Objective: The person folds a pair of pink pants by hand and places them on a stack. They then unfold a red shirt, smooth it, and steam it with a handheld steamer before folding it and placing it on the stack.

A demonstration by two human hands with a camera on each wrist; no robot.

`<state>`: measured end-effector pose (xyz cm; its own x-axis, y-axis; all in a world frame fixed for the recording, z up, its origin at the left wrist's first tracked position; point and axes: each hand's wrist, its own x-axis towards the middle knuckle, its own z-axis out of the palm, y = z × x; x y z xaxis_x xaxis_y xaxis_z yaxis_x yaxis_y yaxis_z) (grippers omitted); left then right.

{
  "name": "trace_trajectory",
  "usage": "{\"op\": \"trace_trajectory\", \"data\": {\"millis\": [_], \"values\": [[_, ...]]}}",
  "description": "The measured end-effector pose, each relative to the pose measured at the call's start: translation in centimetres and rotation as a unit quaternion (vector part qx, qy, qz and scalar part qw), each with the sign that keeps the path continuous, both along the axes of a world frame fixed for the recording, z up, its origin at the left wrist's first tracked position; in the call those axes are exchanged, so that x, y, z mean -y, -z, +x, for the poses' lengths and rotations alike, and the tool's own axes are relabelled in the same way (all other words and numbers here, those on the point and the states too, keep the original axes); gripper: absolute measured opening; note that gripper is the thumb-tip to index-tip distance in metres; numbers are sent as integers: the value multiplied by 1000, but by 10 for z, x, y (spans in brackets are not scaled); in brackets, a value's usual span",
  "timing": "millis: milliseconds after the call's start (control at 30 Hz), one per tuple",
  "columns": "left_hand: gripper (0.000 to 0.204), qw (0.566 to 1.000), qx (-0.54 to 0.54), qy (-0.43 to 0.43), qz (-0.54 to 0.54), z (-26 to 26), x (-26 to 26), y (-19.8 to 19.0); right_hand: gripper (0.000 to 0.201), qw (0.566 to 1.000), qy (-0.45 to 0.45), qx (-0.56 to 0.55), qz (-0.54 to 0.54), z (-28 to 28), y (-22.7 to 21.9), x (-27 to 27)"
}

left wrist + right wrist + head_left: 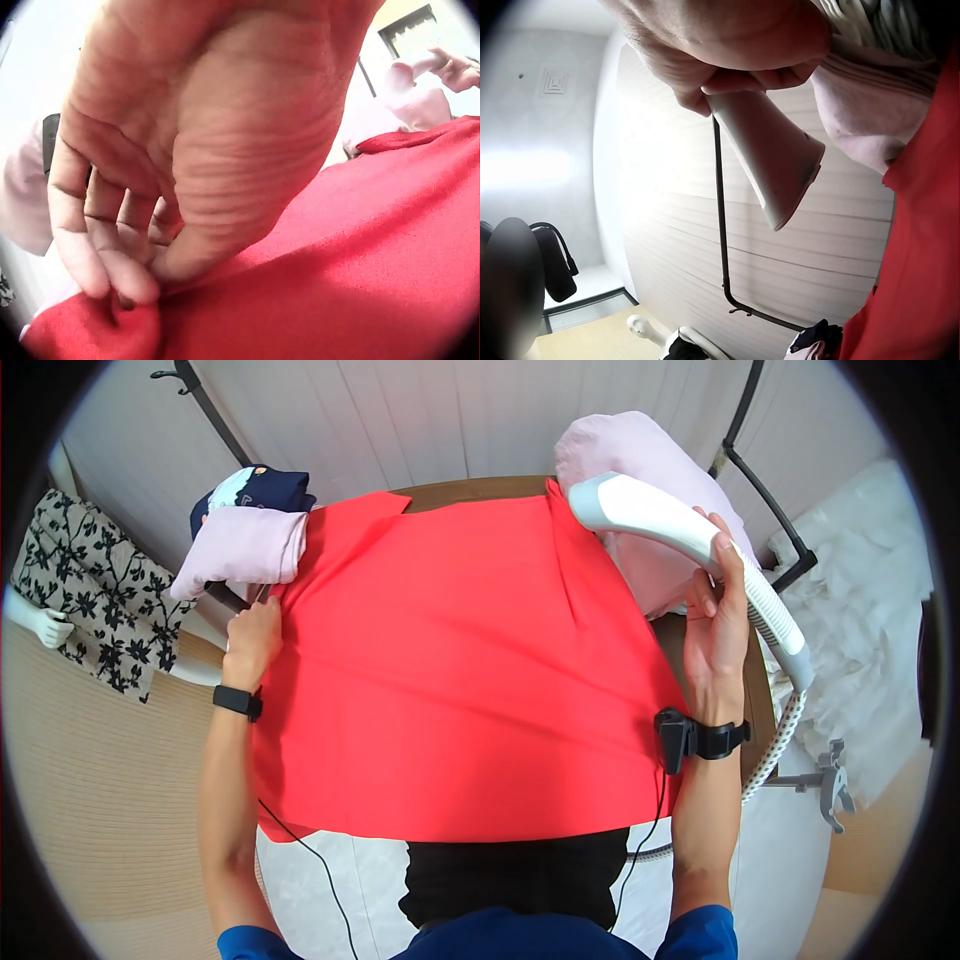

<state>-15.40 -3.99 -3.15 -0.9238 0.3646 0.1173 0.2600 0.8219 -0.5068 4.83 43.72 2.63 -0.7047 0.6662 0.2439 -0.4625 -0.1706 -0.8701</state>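
A red cloth (440, 670) lies spread over a brown board (455, 490), its lower edge hanging toward the person. At its left edge, the left hand (254, 635) pinches a fold of the fabric; in the left wrist view the thumb and fingertips (135, 281) meet on the bunched red cloth. The right hand (720, 625) grips the handle of a white garment steamer (650, 515), raised over the cloth's upper right corner. Its wide head (776, 169) shows below the fist in the right wrist view.
Folded pink cloth (245, 545) and a navy printed cloth (275, 490) sit at the upper left. A pink padded bundle (640, 450) stands behind the steamer. The steamer's ribbed hose (785, 735) runs down the right side, past a grey bracket (832, 785). A mannequin in a floral skirt (95, 585) stands left.
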Motion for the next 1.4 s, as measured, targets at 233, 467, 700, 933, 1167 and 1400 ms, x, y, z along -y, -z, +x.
{"op": "trace_trajectory", "data": {"millis": [233, 467, 700, 933, 1167, 1400], "values": [[16, 989, 19, 104, 103, 41, -97, -54, 49, 1000, -3, -2, -6, 3, -4, 3], [23, 861, 263, 255, 351, 16, -256, -43, 51, 1000, 0, -17, -10, 6, -9, 0], [46, 726, 321, 33, 607, -6, -370, -13, 47, 999, 28, -18, -13, 6, -10, -4], [44, 797, 360, 6, 485, -17, -378, -7, 48, 999, 21, -27, -27, 7, -10, -10], [46, 762, 402, 0, 508, -20, -372, -10, 52, 999, 27, -19, -19, 7, -12, -8], [42, 898, 190, 145, 368, -3, -392, 4, 53, 1000, 14, -13, -18, 7, -8, -12]]}}
